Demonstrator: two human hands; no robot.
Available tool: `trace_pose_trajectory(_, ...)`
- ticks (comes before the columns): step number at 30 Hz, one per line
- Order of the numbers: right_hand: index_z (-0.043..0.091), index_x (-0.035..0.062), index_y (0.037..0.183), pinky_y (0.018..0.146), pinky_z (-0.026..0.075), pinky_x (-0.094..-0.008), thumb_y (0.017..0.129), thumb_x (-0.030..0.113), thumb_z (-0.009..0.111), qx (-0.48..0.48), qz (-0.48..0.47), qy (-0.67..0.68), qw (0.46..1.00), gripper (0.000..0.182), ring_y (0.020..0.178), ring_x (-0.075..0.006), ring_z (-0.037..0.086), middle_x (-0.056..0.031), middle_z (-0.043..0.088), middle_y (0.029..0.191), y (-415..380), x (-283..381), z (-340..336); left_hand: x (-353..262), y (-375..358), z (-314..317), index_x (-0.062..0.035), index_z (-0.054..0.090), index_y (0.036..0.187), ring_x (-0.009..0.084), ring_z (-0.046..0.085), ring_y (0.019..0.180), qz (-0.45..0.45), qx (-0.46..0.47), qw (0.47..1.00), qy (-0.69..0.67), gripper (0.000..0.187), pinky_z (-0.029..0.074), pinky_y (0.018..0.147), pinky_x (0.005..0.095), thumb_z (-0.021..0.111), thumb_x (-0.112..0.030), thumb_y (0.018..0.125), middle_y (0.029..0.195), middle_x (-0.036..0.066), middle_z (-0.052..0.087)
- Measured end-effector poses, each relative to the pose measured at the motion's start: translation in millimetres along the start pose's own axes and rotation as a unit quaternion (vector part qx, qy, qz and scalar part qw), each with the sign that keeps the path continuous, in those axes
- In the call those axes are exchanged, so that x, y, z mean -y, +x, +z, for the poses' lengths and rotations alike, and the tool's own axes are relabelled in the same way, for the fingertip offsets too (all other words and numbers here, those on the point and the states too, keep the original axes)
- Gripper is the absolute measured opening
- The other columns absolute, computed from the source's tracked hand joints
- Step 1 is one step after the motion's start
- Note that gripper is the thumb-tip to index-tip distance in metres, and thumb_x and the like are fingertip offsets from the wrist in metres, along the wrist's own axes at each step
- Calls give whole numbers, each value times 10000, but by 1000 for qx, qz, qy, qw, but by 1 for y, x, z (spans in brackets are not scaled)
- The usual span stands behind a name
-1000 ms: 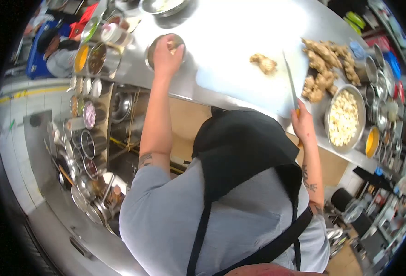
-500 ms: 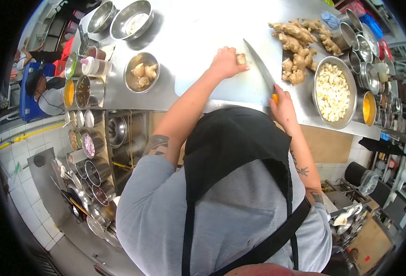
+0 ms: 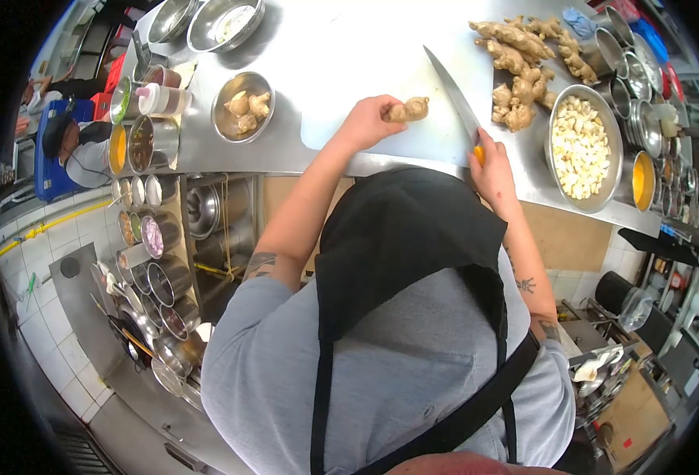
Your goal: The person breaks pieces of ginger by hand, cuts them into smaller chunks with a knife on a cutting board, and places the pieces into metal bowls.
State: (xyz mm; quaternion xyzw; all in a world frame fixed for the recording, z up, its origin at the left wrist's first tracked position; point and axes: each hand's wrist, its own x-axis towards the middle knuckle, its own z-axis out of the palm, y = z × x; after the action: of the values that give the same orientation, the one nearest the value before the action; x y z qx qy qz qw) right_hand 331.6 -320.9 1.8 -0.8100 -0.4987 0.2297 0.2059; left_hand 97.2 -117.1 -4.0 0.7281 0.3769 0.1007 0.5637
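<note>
My left hand (image 3: 373, 123) is closed on one end of a knobbly piece of ginger (image 3: 413, 109), over the white cutting board (image 3: 337, 131). In my right hand (image 3: 492, 166) is a large kitchen knife (image 3: 454, 91); its orange handle shows between my fingers and the blade points away from me over the board. Whole ginger roots (image 3: 523, 87) lie in a pile just right of the board. A steel bowl (image 3: 217, 119) left of the board holds several ginger pieces.
Pale chopped pieces fill a large steel bowl (image 3: 617, 170) at the right. Steel pots (image 3: 601, 54) crowd the far right. Two steel bowls stand at the back left, near a squeeze bottle (image 3: 163, 100) and sauce containers. A person (image 3: 80, 150) is at the far left.
My left hand has drawn back left and toward me, and more of the ginger piece now shows beyond my fingers. The knife stays in my right hand, almost unmoved. The whole view has shifted slightly.
</note>
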Motion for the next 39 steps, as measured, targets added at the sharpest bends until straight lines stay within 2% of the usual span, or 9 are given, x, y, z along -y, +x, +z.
trace_pose_trajectory(7, 475, 93, 1497, 934, 538, -487, 951, 185, 661, 0, -17, -5, 1000, 584, 1059, -455, 636, -276, 578, 1180, 0, -2, 1, 21, -4, -17, -20, 694, 1189, 125, 650, 916, -83, -38, 908, -408, 232, 525, 835, 271, 698, -136, 988, 1037, 52, 721)
trace_pose_trajectory(16, 476, 87, 1495, 924, 537, -493, 946, 173, 666, -4, -31, -23, 999, 588, 1046, -464, 634, -284, 583, 1153, 0, -5, 2, 13, 7, 16, -32, 650, 1266, 136, 659, 920, 22, -134, 987, -85, 409, 546, 798, 286, 789, -152, 900, 1128, 86, 675)
trace_pose_trajectory(22, 481, 68, 1488, 898, 531, -487, 945, 158, 670, -22, -69, -33, 997, 582, 1015, -447, 629, -276, 589, 1125, 0, -5, 3, 7, 50, 50, -86, 593, 1327, 347, 600, 1116, 76, -304, 938, 148, 726, 556, 912, 457, 890, -413, 750, 1316, 207, 550)
trace_pose_trajectory(30, 487, 29, 1478, 932, 516, -477, 953, 128, 649, -12, -68, -28, 997, 559, 1038, -445, 618, -285, 598, 1135, 3, -8, 3, -33, 60, 38, -59, 604, 1203, 422, 571, 1127, 10, -217, 952, 218, 507, 490, 1001, 508, 762, -167, 735, 1252, 223, 580)
trace_pose_trajectory(34, 477, 49, 1480, 942, 516, -498, 924, 112, 645, -23, -65, -13, 998, 585, 1043, -450, 618, -289, 598, 1133, 3, -14, 9, 26, 23, -24, -44, 671, 1079, 390, 609, 1055, 220, -364, 878, 221, 353, 496, 943, 480, 670, -35, 725, 1048, 206, 657)
trace_pose_trajectory(35, 475, 72, 1481, 923, 528, -503, 921, 125, 656, -42, -85, -10, 995, 591, 1027, -457, 626, -292, 597, 1128, 2, -19, 12, 11, -6, -41, -46, 688, 1080, 360, 621, 1073, 142, -416, 887, 138, 318, 499, 974, 448, 650, -15, 766, 1085, 171, 679)
trace_pose_trajectory(36, 487, 82, 1468, 903, 539, -505, 921, 126, 659, -23, -53, -2, 998, 575, 1009, -466, 633, -293, 598, 1122, 0, -11, 7, 22, -28, -79, -63, 697, 1104, 327, 636, 1107, 178, -384, 885, 195, 318, 513, 980, 410, 653, -6, 794, 1149, 144, 692)
trace_pose_trajectory(37, 494, 88, 1459, 883, 547, -505, 920, 134, 664, -10, -22, -1, 1000, 568, 997, -471, 639, -293, 596, 1120, -1, -5, 4, 24, -47, -103, -63, 692, 1172, 317, 645, 1130, 90, -442, 842, 296, 385, 532, 960, 394, 678, -7, 791, 1188, 137, 695)
trace_pose_trajectory(39, 540, 84, 1416, 928, 537, -480, 898, 141, 676, 4, -11, 21, 1000, 538, 1022, -448, 642, -271, 622, 1119, -2, 7, -6, 37, -77, -145, -21, 660, 1228, 341, 618, 1154, 60, -482, 832, 268, 430, 479, 1038, 443, 758, -160, 833, 1205, 162, 659)
